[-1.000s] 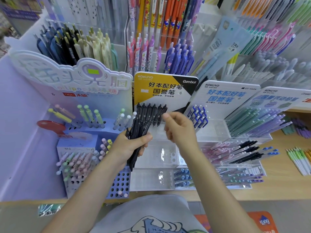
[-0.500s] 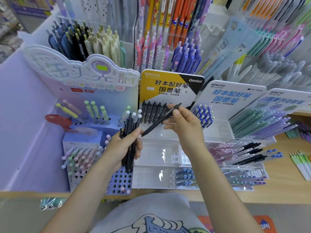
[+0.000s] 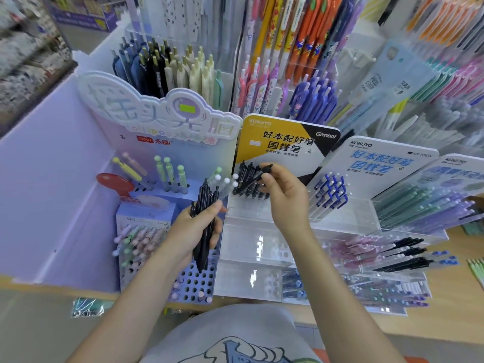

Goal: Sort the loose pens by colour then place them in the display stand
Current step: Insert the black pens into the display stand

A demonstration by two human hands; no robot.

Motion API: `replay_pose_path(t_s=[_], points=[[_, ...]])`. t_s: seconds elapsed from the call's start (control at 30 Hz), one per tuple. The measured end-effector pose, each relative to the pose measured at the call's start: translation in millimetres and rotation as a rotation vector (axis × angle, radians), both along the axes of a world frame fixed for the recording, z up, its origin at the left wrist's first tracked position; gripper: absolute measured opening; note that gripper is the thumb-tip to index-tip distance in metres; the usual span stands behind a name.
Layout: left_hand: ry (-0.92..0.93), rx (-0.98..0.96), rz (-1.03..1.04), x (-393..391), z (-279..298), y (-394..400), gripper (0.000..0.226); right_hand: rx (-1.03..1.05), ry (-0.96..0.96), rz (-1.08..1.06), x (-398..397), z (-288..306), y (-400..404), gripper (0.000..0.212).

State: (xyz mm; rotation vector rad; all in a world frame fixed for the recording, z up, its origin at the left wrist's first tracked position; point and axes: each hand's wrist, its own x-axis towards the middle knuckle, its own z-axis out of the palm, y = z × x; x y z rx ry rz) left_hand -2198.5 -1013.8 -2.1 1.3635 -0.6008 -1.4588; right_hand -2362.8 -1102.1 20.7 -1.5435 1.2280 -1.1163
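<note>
My left hand grips a bundle of black pens, held upright in front of the purple stand. My right hand pinches a single black pen and holds it slanted over the row of black pens standing in the clear display stand below the yellow Kokuyo card. Whether the pen's tip touches the stand I cannot tell. Blue pens stand in the neighbouring compartment to the right.
A purple peg-hole stand with pastel pens sits at the lower left. Green and purple pens fill a tray at right; black and blue pens lie in lower clear trays. Tall racks of hanging pens rise behind. The wooden counter edge runs on the right.
My right hand pulled one black pen from the left hand's bundle and carried it up and right to the row of black pens in the stand. The left hand stayed nearly still.
</note>
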Motion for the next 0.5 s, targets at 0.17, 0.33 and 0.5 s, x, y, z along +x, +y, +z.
replay_pose_path(t_s=[0.17, 0.33, 0.5], points=[[-0.004, 0.0, -0.02, 0, 0, -1, 0.028, -0.029, 0.118, 0.08, 11, 0, -5, 0.023], [-0.029, -0.01, -0.036, -1, 2, -1, 0.031, -0.062, 0.271, 0.084, 19, -10, -6, 0.009], [0.028, -0.04, -0.031, -5, 4, -2, 0.029, -0.071, 0.301, -0.005, 16, -9, 3, 0.008]])
